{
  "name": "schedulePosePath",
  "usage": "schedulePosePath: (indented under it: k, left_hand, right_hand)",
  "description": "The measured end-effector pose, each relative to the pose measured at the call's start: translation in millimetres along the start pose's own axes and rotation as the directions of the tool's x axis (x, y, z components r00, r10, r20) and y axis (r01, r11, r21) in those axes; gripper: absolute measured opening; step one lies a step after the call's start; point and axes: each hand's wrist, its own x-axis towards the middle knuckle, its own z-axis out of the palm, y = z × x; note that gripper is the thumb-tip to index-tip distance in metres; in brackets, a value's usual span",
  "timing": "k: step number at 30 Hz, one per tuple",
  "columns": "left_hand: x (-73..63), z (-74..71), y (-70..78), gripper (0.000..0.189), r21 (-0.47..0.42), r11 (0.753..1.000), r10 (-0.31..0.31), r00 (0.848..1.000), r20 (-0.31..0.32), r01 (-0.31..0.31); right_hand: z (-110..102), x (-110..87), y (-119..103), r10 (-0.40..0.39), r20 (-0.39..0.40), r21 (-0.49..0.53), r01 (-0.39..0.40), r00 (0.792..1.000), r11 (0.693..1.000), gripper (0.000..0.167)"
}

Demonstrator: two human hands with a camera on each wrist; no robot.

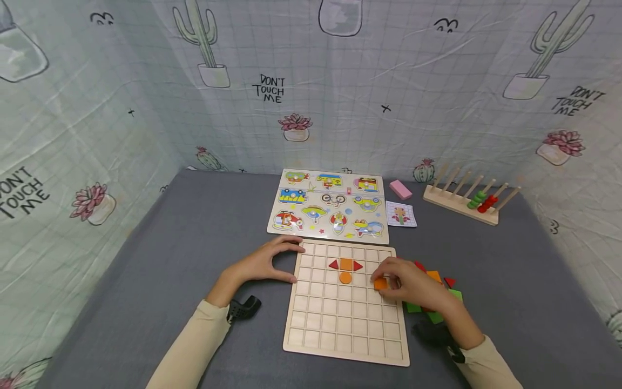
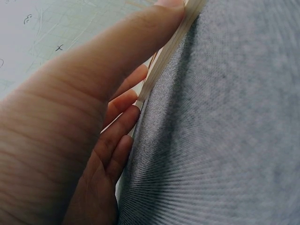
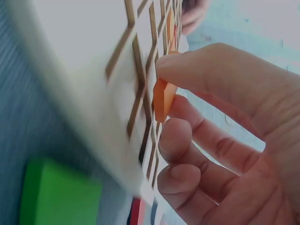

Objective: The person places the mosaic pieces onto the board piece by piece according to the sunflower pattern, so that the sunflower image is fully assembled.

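Observation:
A wooden grid board (image 1: 336,324) lies flat in front of me. On its upper middle sit an orange square (image 1: 346,264), a red triangle (image 1: 333,265) to its left, another red triangle (image 1: 357,266) to its right, and an orange round piece (image 1: 345,277) below. My left hand (image 1: 259,263) touches the board's left edge with spread thumb and fingertips. Over the board's right side, my right hand (image 1: 413,282) pinches an orange square block (image 3: 165,99) between thumb and fingers. Part of that block is hidden by the fingers.
Loose green, red and orange pieces (image 1: 455,294) lie right of the board, partly under my right forearm. Behind the board is a vehicle puzzle (image 1: 320,221). A patterned card (image 1: 401,214), a pink block (image 1: 400,189) and a peg stand (image 1: 457,204) with green and red beads are farther right.

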Motion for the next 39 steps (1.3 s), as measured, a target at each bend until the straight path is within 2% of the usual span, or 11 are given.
schedulePosePath:
  k: [10, 20, 33, 39]
  left_hand:
    - [5.1, 1.3, 1.9, 0.065, 0.017, 1.000, 0.022, 1.000, 0.012, -0.022]
    - [1.5, -1.0, 3.2, 0.065, 0.018, 1.000, 0.005, 1.000, 0.004, -0.006]
    - [-0.2, -1.5, 2.1, 0.065, 0.019, 1.000, 0.002, 1.000, 0.000, -0.002]
    - [0.2, -1.2, 1.8, 0.066, 0.011, 1.000, 0.002, 1.000, 0.000, -0.002]
  right_hand:
    - [11.4, 17.7, -12.3, 0.030, 0.038, -0.033, -0.029, 0.999, 0.999, 0.022]
    - [13.4, 16.8, -10.2, 0.052, -0.030, -0.031, -0.053, 0.998, 0.998, 0.017]
    - [18.9, 26.2, -15.9, 0.039, -0.052, -0.040, -0.042, 0.998, 0.998, 0.010]
    - [18.9, 26.0, -17.9, 0.064, -0.060, -0.020, -0.065, 0.996, 0.998, 0.011]
